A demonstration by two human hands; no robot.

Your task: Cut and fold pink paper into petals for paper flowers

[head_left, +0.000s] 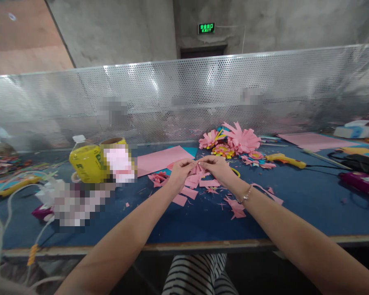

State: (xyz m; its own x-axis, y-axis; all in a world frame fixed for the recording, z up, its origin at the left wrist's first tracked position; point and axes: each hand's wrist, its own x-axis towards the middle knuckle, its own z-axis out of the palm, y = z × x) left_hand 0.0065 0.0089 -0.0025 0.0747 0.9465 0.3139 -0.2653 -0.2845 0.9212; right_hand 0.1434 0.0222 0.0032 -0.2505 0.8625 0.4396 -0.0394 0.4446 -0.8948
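Both hands meet over the middle of the table, pinching a small piece of pink paper (197,169) between them. My left hand (182,171) is closed on its left side, and my right hand (219,167) closes on the right side, with a bracelet at that wrist. Cut pink paper strips (189,192) lie on the table just below the fingers. Behind the right hand sits a cluster of pink paper flowers (241,139) with yellow and blue parts. A large pink paper sheet (160,159) rests behind the left hand.
A yellow-labelled bottle (86,162) and a tape roll (113,141) stand at left, near white cables (6,213). A yellow glue gun (285,159) lies at right, with a purple power strip (361,184) farther over. A perforated metal screen (160,90) borders the blue table (298,205).
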